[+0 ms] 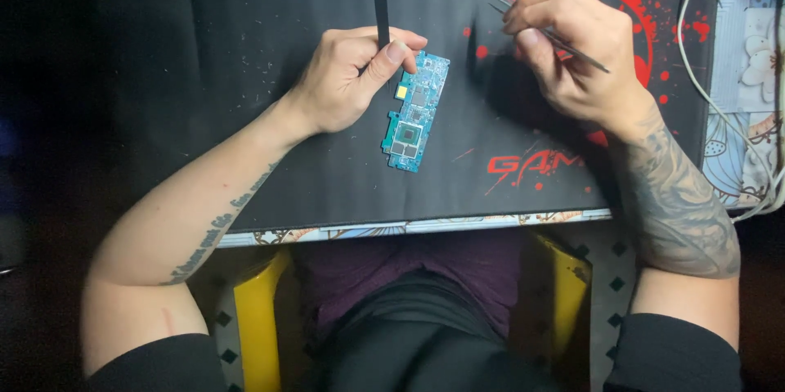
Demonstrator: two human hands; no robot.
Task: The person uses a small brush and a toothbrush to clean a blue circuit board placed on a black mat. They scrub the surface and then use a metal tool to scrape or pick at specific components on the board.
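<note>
Now the left hand (347, 73) is closed around a flat black pry stick (380, 4), its thumb beside the top edge of a blue circuit board (415, 111) lying flat on the black mat (270, 49) on the desk. The right hand (576, 49) pinches thin metal tweezers (572, 44). Likely light, stiff and fragile, the board is best gripped by its edges. No containers show.

Head camera, looking straight down

One close view from above the seated person, facing the black desk mat (286, 155) and lap.
</note>
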